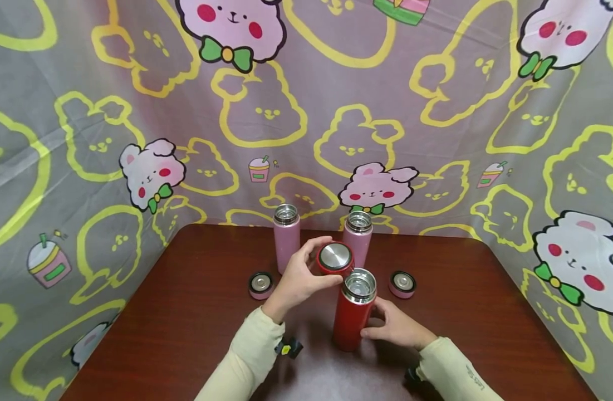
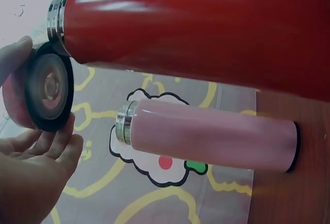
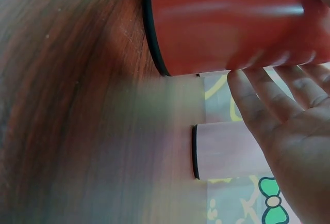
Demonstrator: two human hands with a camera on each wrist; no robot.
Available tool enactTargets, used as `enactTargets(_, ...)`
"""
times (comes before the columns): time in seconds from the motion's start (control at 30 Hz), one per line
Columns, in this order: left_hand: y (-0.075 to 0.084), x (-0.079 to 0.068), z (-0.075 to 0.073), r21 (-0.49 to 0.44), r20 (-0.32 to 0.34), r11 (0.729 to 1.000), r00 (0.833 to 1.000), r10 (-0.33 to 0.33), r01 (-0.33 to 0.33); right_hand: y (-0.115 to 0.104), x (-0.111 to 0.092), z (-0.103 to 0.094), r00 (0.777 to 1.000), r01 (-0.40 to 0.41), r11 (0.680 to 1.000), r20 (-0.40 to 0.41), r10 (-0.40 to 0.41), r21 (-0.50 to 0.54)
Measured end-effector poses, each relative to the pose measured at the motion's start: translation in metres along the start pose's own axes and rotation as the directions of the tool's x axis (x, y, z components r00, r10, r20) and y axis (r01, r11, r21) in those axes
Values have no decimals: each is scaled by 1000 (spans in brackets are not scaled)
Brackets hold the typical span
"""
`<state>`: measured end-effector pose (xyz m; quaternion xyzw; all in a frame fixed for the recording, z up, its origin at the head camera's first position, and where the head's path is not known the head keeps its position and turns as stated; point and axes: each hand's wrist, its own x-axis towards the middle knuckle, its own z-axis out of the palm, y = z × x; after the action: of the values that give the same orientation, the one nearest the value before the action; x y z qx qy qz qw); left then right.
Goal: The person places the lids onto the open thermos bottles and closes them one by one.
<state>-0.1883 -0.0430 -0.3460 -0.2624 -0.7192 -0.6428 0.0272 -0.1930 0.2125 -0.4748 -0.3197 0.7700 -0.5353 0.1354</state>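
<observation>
In the head view my left hand (image 1: pixel 299 277) holds a red screw lid (image 1: pixel 335 257) by its rim, its steel top facing up. The lid is just above and left of the steel mouth of an uncapped red thermos bottle (image 1: pixel 350 320). From the left wrist view, the lid's dark inner ring (image 2: pixel 50 92) shows close by the bottle's neck. My right hand (image 1: pixel 397 324) grips the red bottle from its right side, thumb in front. Seen from the right wrist, its fingers (image 3: pixel 268 92) touch the red wall, and the bottle's black base ring is near the tabletop.
Two uncapped pink thermos bottles, one at left (image 1: pixel 287 239) and one at right (image 1: pixel 358 236), stand behind the hands. Their pink lids lie upside down, one on the left (image 1: pixel 261 284), one on the right (image 1: pixel 402 284). Patterned cloth (image 1: pixel 306 111) hangs around the brown table (image 1: pixel 176 312).
</observation>
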Motion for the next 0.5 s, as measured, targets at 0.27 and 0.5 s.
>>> enactTargets(0.27,0,2,7,-38,67,999,997,-30,33,0,3,0,1000,11,998,19,-12,62)
enactTargets(0.5,-3,3,12,-52,107,998,994,-30,36,-1,3,0,1000,-12,996,26,10,90)
